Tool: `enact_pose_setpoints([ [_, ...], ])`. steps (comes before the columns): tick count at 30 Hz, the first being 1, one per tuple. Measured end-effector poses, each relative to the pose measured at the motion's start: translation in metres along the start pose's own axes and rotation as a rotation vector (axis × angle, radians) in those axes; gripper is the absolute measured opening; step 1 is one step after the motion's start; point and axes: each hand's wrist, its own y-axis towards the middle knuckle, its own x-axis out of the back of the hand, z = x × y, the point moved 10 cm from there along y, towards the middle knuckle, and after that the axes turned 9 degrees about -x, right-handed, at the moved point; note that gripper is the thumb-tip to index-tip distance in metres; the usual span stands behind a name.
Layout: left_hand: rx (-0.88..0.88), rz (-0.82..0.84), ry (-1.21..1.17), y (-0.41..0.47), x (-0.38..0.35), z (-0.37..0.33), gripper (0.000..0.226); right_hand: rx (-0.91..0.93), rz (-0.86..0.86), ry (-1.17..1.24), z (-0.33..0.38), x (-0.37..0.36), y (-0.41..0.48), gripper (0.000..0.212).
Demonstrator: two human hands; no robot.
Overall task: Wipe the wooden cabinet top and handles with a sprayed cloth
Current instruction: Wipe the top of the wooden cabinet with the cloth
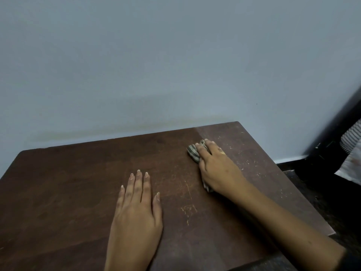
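Dim, even indoor light with a cool bluish cast. A pale sheen lies on the wooden cabinet top (220,132) toward its far right corner. Soft shadow darkens the lower right of the frame. The picture is slightly soft and grainy, with wide-angle bending at the edges.

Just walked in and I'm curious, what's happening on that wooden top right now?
A person is wiping the wooden cabinet top by hand. The right hand presses a bunched striped cloth onto the far right part of the surface, near the wall. The left hand lies flat, fingers spread, on the middle of the top. Pale specks and scratches show on the right side.
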Motion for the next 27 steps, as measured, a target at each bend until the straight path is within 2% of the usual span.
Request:
enact_pose_setpoints([
  [4, -0.004, 0.012, 0.012, 0.001, -0.002, 0.001, 0.062, -0.009, 0.017, 0.002, 0.004, -0.003, 0.045, 0.048],
  [7, -0.012, 0.021, 0.025, 0.003, -0.003, 0.002, 0.074, -0.029, 0.012, 0.03, 0.004, 0.002, 0.072, 0.046],
  [12, -0.026, 0.023, 0.031, 0.004, -0.004, 0.003, 0.077, -0.055, 0.025, 0.048, -0.004, 0.002, 0.081, 0.046],
  [17, 0.001, 0.031, 0.007, 0.004, -0.003, 0.003, 0.076, -0.087, -0.008, 0.058, -0.017, 0.008, 0.054, 0.046],
  [21, -0.003, 0.006, 0.014, 0.003, -0.001, 0.003, 0.06, -0.088, -0.03, 0.039, -0.024, 0.013, 0.009, 0.046],
  [27, -0.004, -0.006, 0.033, 0.003, -0.002, 0.003, 0.059, -0.085, -0.055, -0.013, -0.029, 0.019, -0.064, 0.048],
])
